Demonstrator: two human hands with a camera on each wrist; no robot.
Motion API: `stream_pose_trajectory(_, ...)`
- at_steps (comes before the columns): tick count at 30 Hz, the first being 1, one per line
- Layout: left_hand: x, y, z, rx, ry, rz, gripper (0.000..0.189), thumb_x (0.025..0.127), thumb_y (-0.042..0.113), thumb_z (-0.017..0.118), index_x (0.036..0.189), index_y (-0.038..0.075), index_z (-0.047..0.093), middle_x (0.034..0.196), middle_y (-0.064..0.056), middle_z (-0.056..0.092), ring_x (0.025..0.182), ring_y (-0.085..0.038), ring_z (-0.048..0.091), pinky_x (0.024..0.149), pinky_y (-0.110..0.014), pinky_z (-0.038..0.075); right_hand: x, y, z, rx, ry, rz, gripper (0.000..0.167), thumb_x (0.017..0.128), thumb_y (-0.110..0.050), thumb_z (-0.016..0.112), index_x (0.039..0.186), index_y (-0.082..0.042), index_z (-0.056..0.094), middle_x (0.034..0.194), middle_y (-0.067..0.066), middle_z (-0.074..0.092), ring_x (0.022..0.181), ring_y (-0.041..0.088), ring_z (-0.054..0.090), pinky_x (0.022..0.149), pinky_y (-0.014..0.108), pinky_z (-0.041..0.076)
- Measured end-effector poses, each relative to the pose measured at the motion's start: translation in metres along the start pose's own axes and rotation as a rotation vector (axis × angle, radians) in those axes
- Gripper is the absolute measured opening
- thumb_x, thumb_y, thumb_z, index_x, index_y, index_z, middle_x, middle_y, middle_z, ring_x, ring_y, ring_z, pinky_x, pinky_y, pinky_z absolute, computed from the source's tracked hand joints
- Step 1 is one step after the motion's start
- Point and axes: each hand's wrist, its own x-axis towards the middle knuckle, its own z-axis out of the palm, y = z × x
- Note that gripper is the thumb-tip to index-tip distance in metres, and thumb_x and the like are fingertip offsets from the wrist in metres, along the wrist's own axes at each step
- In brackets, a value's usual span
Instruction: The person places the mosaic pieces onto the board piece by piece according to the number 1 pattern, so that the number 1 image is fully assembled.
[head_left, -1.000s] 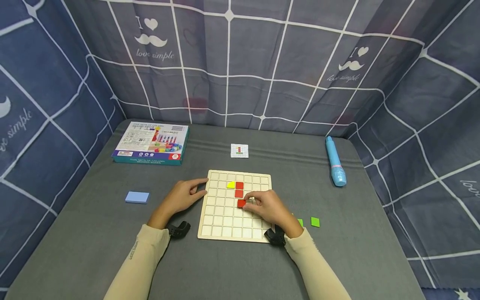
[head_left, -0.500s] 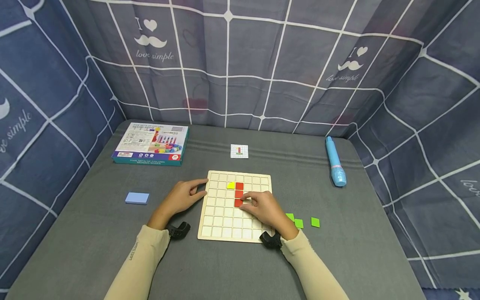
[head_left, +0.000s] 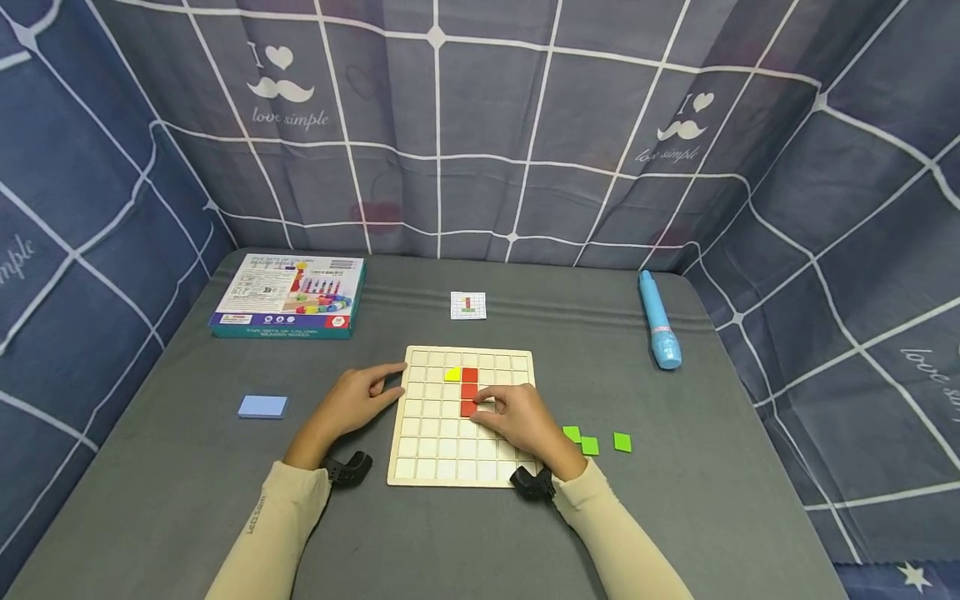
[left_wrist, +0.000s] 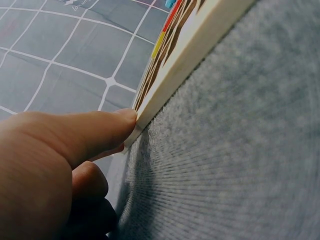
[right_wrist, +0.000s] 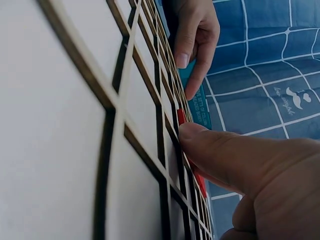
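A pale wooden grid board (head_left: 431,450) lies before me. In its upper middle, a yellow tile (head_left: 453,375) sits left of the topmost of three red tiles, which form a column. My right hand (head_left: 519,419) has thumb and index finger bent at the right side of the lowest red tile (head_left: 467,408), pinching it at its cell. In the right wrist view, the thumb (right_wrist: 192,135) overlaps red at the grid. My left hand (head_left: 354,407) touches the board's left edge with straight index finger and thumb. The left wrist view shows the thumb (left_wrist: 120,122) against the wooden side.
Three green tiles (head_left: 589,446) lie right of the board. A small pattern card (head_left: 468,306) is behind it. A toy box (head_left: 288,296) stands back left, with a light blue flat block (head_left: 262,407) nearer me. A blue microphone-shaped object (head_left: 660,321) lies back right.
My right hand has brought the lowest red tile slightly left, in line under the other two, and its fingers stay there. The left hand holds its place at the board. The head view has shifted slightly.
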Motion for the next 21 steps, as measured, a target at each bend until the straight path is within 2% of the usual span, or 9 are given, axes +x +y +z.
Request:
stream_pose_trajectory(11, -0.0006, -0.0008, 0.0015, 0.008, -0.005, -0.018, 0.042, 0.096, 0.024, 0.074, 0.135, 0.009, 0.068, 0.056, 0.009, 0.036, 0.05, -0.004, 0.027, 0.053, -0.027, 0.028, -0.0017, 0.0003, 0.0002, 0.026, 0.014, 0.017, 0.023, 0.084, -0.024, 0.086, 0.104, -0.017, 0.08, 0.056, -0.014, 0.041, 0.052, -0.001, 0.033, 0.05, 0.023, 0.034)
stream_pose_trajectory(21, -0.0002, 0.0, 0.0013, -0.004, 0.003, -0.015, 0.042, 0.096, 0.023, 0.074, 0.135, 0.007, 0.068, 0.056, 0.008, 0.037, 0.051, -0.006, 0.029, 0.052, -0.027, 0.027, -0.0075, 0.0044, -0.0026, 0.045, 0.053, -0.062, 0.02, 0.085, -0.022, 0.086, 0.103, -0.016, 0.08, 0.056, -0.015, 0.036, 0.051, -0.002, 0.03, 0.051, 0.021, 0.032)
